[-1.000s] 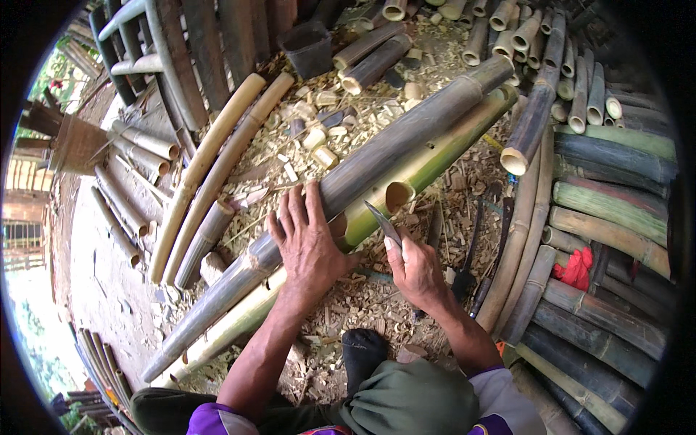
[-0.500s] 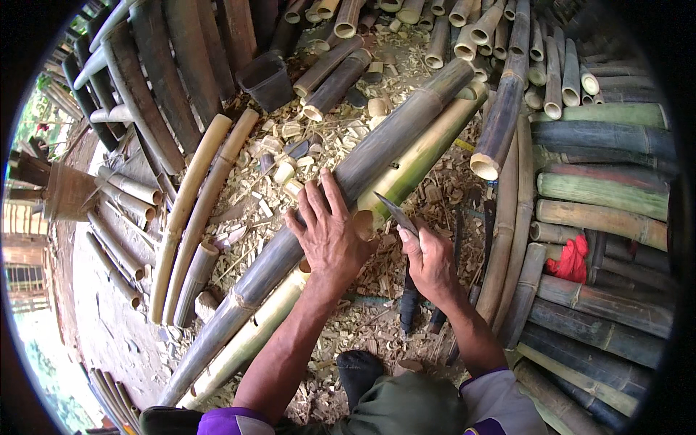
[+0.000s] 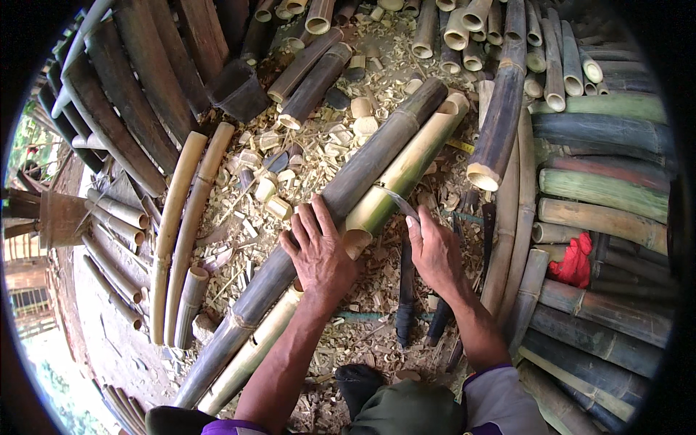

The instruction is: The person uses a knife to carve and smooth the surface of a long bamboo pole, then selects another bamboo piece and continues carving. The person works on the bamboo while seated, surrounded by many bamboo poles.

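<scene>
1. Head view: left hand (image 3: pixel 319 250) pressed flat, fingers spread, on long dark bamboo pole (image 3: pixel 348 192) lying slantwise across floor (image 3: pixel 116 341).
2. Right hand (image 3: pixel 435 250) closed around handle of knife (image 3: pixel 402 205), blade tip touching green bamboo piece (image 3: pixel 402 174) near its cut lower end.
3. Green bamboo piece lying right beside dark pole, touching it along its length, open hollow end just beside left hand's fingers.
4. Second pale green length (image 3: pixel 250 355) continuing below left wrist, alongside lower part of dark pole.
5. Wood shavings (image 3: pixel 312 156) and short cut bamboo rings (image 3: pixel 279 208) scattered thickly above and left of both hands.
6. Two pale curved bamboo strips (image 3: pixel 181 217) left of pole, well apart from hands.
7. Dark sheaths or tool handles (image 3: pixel 404 290) on shavings between forearms, below right hand.
8. Red cloth (image 3: pixel 576 261) at right, resting among stacked bamboo stems (image 3: pixel 602 181).
9. Dark box (image 3: pixel 235 87) upper left, near more cut tubes (image 3: pixel 464 29).
</scene>
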A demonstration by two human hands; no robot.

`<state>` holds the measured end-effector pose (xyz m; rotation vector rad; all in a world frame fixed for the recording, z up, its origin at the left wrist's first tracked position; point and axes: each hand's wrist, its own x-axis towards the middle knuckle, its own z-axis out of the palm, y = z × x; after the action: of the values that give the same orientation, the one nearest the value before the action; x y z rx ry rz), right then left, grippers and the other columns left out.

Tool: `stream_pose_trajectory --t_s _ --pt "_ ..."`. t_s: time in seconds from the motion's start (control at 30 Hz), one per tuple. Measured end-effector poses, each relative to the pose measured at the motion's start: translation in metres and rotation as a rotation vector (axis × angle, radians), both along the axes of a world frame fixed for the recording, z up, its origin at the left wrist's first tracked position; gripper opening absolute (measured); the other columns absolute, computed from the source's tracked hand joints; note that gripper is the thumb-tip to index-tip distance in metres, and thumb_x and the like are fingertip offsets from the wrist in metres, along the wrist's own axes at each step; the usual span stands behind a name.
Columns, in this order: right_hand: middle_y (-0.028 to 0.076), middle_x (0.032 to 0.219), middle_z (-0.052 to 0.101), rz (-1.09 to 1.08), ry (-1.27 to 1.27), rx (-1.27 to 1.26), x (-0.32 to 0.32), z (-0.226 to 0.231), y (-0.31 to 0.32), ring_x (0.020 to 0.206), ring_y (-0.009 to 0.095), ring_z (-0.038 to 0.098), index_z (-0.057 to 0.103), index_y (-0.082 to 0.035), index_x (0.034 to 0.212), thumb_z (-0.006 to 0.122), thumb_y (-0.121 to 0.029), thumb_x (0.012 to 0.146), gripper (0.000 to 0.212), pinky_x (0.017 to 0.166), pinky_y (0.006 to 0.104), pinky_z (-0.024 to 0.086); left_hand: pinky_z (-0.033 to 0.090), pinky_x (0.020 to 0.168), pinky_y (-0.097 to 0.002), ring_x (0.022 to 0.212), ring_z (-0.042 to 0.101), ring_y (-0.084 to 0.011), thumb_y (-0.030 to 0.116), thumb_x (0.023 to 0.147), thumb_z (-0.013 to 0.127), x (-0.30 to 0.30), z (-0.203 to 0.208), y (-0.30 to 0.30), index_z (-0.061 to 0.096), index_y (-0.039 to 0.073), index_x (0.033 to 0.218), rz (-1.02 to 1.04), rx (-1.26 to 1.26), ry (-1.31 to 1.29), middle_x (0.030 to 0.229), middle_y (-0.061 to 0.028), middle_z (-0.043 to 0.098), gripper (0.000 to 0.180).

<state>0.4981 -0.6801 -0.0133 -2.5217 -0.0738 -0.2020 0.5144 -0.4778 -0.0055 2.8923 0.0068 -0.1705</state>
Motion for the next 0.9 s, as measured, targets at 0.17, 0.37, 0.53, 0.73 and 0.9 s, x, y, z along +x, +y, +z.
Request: stream_pose_trajectory --t_s 0.17,0.37,0.53,0.73,0.9 --pt "0.02 0.071 0.066 0.019 0.138 -0.007 0.018 0.001 0.001 0.064 0.04 0.07 0.06 0.0 0.114 0.053 -0.026 0.11 0.027 0.054 0.0485 0.053 0.022 0.117 -0.0676 0.147 0.033 -0.0442 0.048 0.086 0.08 0.003 0.001 0.001 0.021 -0.006 0.161 0.01 -0.005 0.029 0.156 -0.0276 0.034 0.109" --pt "0.02 0.069 0.066 0.055 0.095 -0.047 0.031 -0.006 0.002 0.062 0.039 0.07 0.059 -0.001 0.115 0.054 -0.025 0.11 0.026 0.052 0.0478 0.053 0.02 0.118 -0.0684 0.15 0.031 -0.0457 0.055 0.086 0.079 0.004 -0.002 -0.001 0.021 -0.004 0.161 0.019 -0.029 0.026 0.158 -0.0285 0.034 0.112" --pt "0.019 0.068 0.067 0.064 0.169 -0.037 0.042 -0.002 0.008 0.06 0.039 0.07 0.058 -0.001 0.116 0.054 -0.024 0.11 0.025 0.05 0.0476 0.053 0.021 0.118 -0.0676 0.149 0.032 -0.046 0.057 0.086 0.078 0.003 -0.006 -0.001 0.022 -0.004 0.16 0.027 0.002 0.005 0.157 -0.0284 0.035 0.111" --pt "0.018 0.067 0.066 0.106 0.239 -0.154 0.042 0.015 0.005 0.059 0.038 0.07 0.057 -0.001 0.113 0.053 -0.025 0.11 0.024 0.05 0.0467 0.054 0.021 0.117 -0.0671 0.149 0.031 -0.0456 0.057 0.085 0.078 0.005 -0.003 0.001 0.022 -0.004 0.16 0.016 -0.005 0.041 0.157 -0.0282 0.034 0.112" --pt "0.019 0.07 0.068 0.057 0.187 -0.068 0.041 0.006 0.001 0.062 0.038 0.071 0.057 -0.001 0.113 0.053 -0.025 0.11 0.024 0.051 0.0466 0.055 0.02 0.118 -0.0672 0.149 0.031 -0.0456 0.054 0.085 0.08 0.006 -0.004 -0.001 0.02 -0.003 0.161 0.019 -0.008 0.042 0.157 -0.0285 0.033 0.112"
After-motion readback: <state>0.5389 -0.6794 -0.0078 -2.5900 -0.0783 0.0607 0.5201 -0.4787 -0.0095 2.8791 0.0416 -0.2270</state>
